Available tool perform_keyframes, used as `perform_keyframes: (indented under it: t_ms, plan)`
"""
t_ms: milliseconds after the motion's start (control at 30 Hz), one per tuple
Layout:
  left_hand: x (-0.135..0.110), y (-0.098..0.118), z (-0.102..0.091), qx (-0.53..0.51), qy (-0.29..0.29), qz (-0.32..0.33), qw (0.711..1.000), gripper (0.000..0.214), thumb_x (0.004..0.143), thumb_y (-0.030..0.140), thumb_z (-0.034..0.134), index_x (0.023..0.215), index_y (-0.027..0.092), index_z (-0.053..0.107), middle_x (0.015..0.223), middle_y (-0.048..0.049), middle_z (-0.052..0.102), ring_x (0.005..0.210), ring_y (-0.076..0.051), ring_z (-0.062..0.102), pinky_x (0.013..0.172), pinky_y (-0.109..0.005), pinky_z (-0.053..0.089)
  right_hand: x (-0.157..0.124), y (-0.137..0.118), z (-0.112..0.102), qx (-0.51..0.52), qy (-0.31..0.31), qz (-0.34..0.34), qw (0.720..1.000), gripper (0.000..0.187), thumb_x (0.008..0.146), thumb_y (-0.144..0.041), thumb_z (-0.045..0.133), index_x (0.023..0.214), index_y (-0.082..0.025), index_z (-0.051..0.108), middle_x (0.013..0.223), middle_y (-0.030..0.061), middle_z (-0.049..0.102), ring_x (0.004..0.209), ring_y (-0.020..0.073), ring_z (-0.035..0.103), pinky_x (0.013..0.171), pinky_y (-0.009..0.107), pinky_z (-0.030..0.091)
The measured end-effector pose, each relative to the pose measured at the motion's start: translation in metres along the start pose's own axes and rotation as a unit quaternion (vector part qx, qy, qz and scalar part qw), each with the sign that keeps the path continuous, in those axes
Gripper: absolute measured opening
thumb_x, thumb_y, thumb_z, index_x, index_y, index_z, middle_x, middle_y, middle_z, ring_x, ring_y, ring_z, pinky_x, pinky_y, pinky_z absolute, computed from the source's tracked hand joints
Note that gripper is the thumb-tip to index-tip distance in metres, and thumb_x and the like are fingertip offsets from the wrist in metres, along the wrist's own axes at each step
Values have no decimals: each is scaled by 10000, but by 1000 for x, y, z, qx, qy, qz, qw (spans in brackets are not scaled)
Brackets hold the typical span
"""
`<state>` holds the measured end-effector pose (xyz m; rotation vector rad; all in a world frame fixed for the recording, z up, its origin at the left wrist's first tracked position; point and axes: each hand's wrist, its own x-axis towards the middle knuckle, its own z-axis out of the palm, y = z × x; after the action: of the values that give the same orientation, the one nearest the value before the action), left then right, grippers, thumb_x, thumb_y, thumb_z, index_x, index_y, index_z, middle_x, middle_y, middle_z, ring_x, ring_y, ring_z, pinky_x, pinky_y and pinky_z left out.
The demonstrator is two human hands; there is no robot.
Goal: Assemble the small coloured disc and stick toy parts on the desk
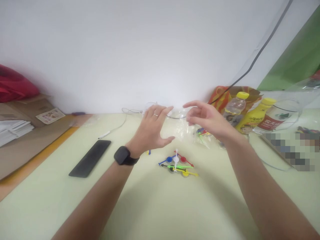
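Note:
My left hand (154, 128), with a black watch on its wrist, hovers over the table with fingers spread and thumb apart; nothing is in it. Across from it, my right hand (206, 119) is raised with its index finger stretched and the other fingers loosely bent, holding nothing visible. Between my forearms lies a small overlapping pile of plastic spinner arrows with round hubs: blue (169, 159), white (176, 160), red (183, 159), black, green and yellow (185, 173). A small blue and yellow piece (149, 152) peeks out below my left hand. Behind my right hand, a clear plastic bag (183, 128) lies near more coloured pieces (203, 132).
A black phone (90, 158) and a white-tipped cable (104, 135) lie to the left. Cardboard (32, 140) and papers (15, 130) occupy the far left. Bottles, including a yellow one (255, 116), stand at the right by an orange bag (217, 95). A white wall closes the back.

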<state>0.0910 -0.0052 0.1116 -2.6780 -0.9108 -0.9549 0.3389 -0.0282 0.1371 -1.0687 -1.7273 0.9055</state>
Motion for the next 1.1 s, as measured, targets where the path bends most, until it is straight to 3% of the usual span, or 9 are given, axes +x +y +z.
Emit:
perform_keyframes:
  t_ms: [167, 333, 433, 533, 667, 767, 867, 967, 1100]
  plan:
    - [0, 2, -4, -26, -35, -21, 999, 835, 783, 463, 752, 1498, 213, 403, 1406, -151, 504, 1272, -368, 494, 1095, -521, 396, -2, -2, -4, -44, 17, -3, 999, 379, 869, -290, 706, 1237, -261, 615, 869, 26, 673, 812, 203, 646, 638, 322, 491]
    - [0, 3, -7, -44, -73, -39, 996, 806, 797, 486, 733, 1496, 255, 405, 1418, -133, 533, 1293, -378, 476, 1112, -539, 337, 0, 1, -6, -90, 32, -41, 995, 380, 864, -288, 696, 1229, -250, 599, 892, 37, 666, 811, 212, 637, 692, 348, 508]
    - [0, 2, -10, -62, -85, -56, 993, 793, 802, 475, 733, 1502, 264, 425, 1410, -127, 550, 1299, -383, 471, 1123, -547, 326, 0, -1, -3, -173, 92, -88, 977, 311, 807, -288, 765, 1079, -242, 622, 941, 45, 661, 842, 220, 608, 754, 364, 497]
    - [0, -3, -17, -142, -113, -70, 981, 778, 830, 484, 727, 1521, 285, 430, 1403, -114, 558, 1287, -350, 501, 1121, -515, 362, -2, -8, -2, -209, 121, -136, 961, 201, 818, -347, 781, 898, -241, 630, 931, 55, 661, 888, 244, 599, 807, 386, 490]
    - [0, -11, -33, -280, -217, -125, 927, 779, 837, 527, 746, 1530, 327, 453, 1375, -97, 601, 1226, -313, 575, 1032, -454, 470, -8, -22, -6, -179, 99, -173, 963, 225, 917, -471, 688, 852, -256, 691, 925, 65, 702, 918, 267, 629, 879, 431, 497]
    - [1, -14, -42, -381, -303, -152, 860, 735, 867, 484, 727, 1536, 332, 461, 1361, -87, 634, 1220, -308, 604, 987, -429, 510, -12, -30, -12, -131, 10, -178, 975, 375, 998, -544, 546, 864, -255, 744, 946, 60, 741, 921, 258, 663, 875, 421, 506]
    - [3, -15, -45, -483, -368, -134, 783, 684, 917, 461, 645, 1555, 315, 445, 1348, -85, 649, 1226, -310, 610, 1012, -438, 501, -15, -36, -15, -115, -75, -147, 980, 333, 948, -562, 631, 900, -266, 777, 956, 46, 760, 910, 252, 680, 840, 393, 530]
    - [4, -16, -43, -543, -396, -108, 733, 653, 925, 493, 611, 1536, 306, 476, 1319, -89, 669, 1234, -320, 608, 1083, -476, 453, -18, -40, -13, -109, -93, -132, 981, 238, 857, -510, 764, 902, -279, 793, 909, 36, 763, 861, 244, 683, 798, 379, 543]
    - [3, -15, -37, -571, -404, -125, 704, 606, 912, 497, 636, 1483, 325, 531, 1257, -80, 687, 1189, -316, 634, 1085, -503, 453, -19, -42, -11, -98, -79, -127, 984, 205, 855, -470, 776, 925, -279, 800, 908, 39, 767, 860, 241, 690, 796, 380, 555]
